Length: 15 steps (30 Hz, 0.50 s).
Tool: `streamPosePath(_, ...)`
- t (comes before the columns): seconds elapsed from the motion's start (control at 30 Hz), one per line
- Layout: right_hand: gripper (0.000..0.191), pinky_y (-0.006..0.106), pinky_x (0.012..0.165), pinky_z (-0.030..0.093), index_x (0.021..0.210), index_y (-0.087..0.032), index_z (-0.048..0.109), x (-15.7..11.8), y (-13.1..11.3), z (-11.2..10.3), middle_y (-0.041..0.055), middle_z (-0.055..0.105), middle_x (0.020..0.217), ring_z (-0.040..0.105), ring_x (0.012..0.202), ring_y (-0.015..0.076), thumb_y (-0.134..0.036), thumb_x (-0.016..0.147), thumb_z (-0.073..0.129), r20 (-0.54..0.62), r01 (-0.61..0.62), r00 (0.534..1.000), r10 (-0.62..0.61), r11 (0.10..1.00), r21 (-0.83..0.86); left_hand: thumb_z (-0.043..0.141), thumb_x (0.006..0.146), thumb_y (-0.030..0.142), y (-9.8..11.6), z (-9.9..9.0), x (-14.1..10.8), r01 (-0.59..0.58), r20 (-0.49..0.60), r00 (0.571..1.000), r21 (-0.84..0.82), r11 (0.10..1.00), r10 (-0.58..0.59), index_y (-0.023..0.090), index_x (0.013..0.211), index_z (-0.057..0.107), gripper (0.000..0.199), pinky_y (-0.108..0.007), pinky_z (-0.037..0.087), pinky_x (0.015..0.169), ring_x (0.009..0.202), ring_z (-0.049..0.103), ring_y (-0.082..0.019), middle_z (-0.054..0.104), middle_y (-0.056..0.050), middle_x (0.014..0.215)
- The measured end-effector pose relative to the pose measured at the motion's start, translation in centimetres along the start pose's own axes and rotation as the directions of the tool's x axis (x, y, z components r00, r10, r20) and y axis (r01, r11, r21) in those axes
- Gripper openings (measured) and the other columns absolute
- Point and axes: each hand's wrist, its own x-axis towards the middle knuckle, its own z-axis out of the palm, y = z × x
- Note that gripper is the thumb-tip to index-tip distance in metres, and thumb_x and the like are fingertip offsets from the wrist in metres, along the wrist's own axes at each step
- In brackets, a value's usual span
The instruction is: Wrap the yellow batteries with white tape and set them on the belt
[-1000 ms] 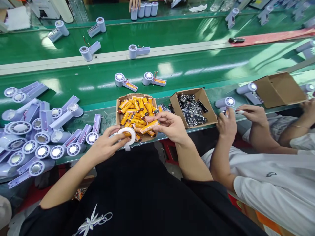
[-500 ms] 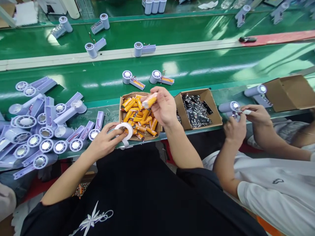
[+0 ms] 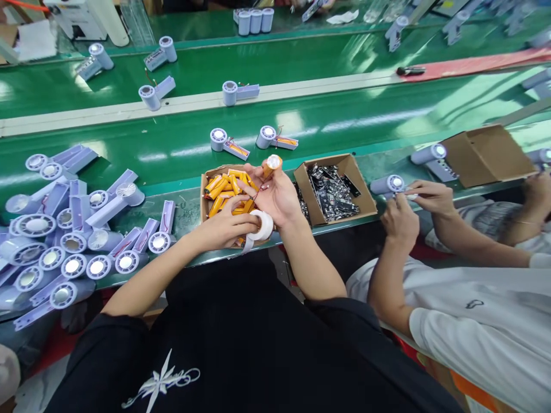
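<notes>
My right hand [image 3: 282, 198] holds an orange battery [image 3: 272, 165] with a pale end, its fingers curled round it above the box. Thin wires hang from the battery near the palm. In my left hand [image 3: 226, 223] is a roll of white tape [image 3: 262, 226], with a loose end hanging down. The left fingertips are close to the right palm, by the wires; whether they touch them I cannot tell. Beneath both hands stands a cardboard box [image 3: 205, 198] of orange batteries [image 3: 219, 186], partly hidden by them.
Lilac fan bodies [image 3: 51, 258] are heaped at left. Two fan bodies with batteries [image 3: 267, 135] lie on the green conveyor [image 3: 172, 137]. Right of my hands is a box of circuit boards [image 3: 331, 192]. A co-worker's hands [image 3: 404, 212] handle another fan at right.
My left hand with the tape roll has moved right, up to my right hand. The right hand has turned palm up, tilting the battery upright. The whole view has shifted slightly.
</notes>
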Motion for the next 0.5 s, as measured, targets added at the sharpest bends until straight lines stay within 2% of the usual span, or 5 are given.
streamPosePath(0.07, 0.045, 0.053, 0.106, 0.066, 0.101, -0.028, 0.066, -0.3, -0.4, -0.4, 0.0016, 0.075, 0.092, 0.070, 0.134, 0.0252, -0.074, 0.099, 0.067, 0.022, -0.003, 1.000, 0.002, 0.999, 0.032, 0.066, 0.097, 0.008, -0.1, 0.2, 0.4, -0.020, 0.004, 1.000, 0.021, 1.000, 0.020, 0.026, 0.121, 0.078, 0.032, -0.073, 0.033, 0.131, 0.147, 0.054, -0.035, 0.081, -0.008, 0.124)
streamPosePath(0.17, 0.043, 0.055, 0.109, 0.064, 0.102, -0.029, 0.067, -0.5, -0.6, -0.6, 0.0028, 0.076, 0.095, 0.069, 0.138, 0.0256, -0.072, 0.100, 0.066, 0.032, 0.023, 0.999, -0.024, 1.000, 0.018, 0.062, 0.100, 0.010, 0.2, 0.2, 0.6, -0.059, 0.012, 0.998, 0.008, 0.998, 0.059, 0.026, 0.121, 0.077, 0.030, -0.077, 0.025, 0.133, 0.135, 0.063, -0.033, 0.081, -0.007, 0.121)
streamPosePath(0.3, 0.046, 0.054, 0.109, 0.064, 0.108, -0.030, 0.068, -0.4, -0.3, -0.4, 0.0042, 0.077, 0.100, 0.069, 0.138, 0.0262, -0.075, 0.100, 0.063, 0.013, 0.029, 1.000, -0.029, 0.998, -0.052, 0.061, 0.102, 0.014, 0.4, 0.2, 1.1, -0.012, -0.009, 1.000, -0.083, 0.996, 0.011, 0.027, 0.121, 0.077, 0.028, -0.074, 0.019, 0.136, 0.119, 0.072, -0.027, 0.081, -0.006, 0.115)
streamPosePath(0.4, 0.050, 0.053, 0.104, 0.066, 0.113, -0.032, 0.067, -0.5, -0.6, -0.3, 0.0042, 0.076, 0.104, 0.070, 0.135, 0.0266, -0.079, 0.099, 0.059, 0.072, 0.068, 0.995, -0.061, 0.993, -0.099, 0.058, 0.107, 0.020, 0.5, 0.3, 1.4, 0.029, 0.018, 1.000, -0.177, 0.984, -0.026, 0.026, 0.123, 0.076, 0.024, -0.069, 0.020, 0.137, 0.115, 0.074, -0.025, 0.081, -0.007, 0.117)
streamPosePath(0.5, 0.050, 0.051, 0.102, 0.067, 0.113, -0.031, 0.066, -0.5, -1.9, -0.7, 0.0045, 0.075, 0.105, 0.070, 0.133, 0.0266, -0.079, 0.100, 0.058, 0.090, 0.154, 0.986, -0.143, 0.980, -0.128, 0.052, 0.109, 0.021, 0.8, -0.2, 1.4, 0.052, 0.020, 0.999, -0.211, 0.976, -0.049, 0.024, 0.117, 0.074, 0.023, -0.067, 0.030, 0.133, 0.112, 0.071, -0.025, 0.080, -0.008, 0.115)
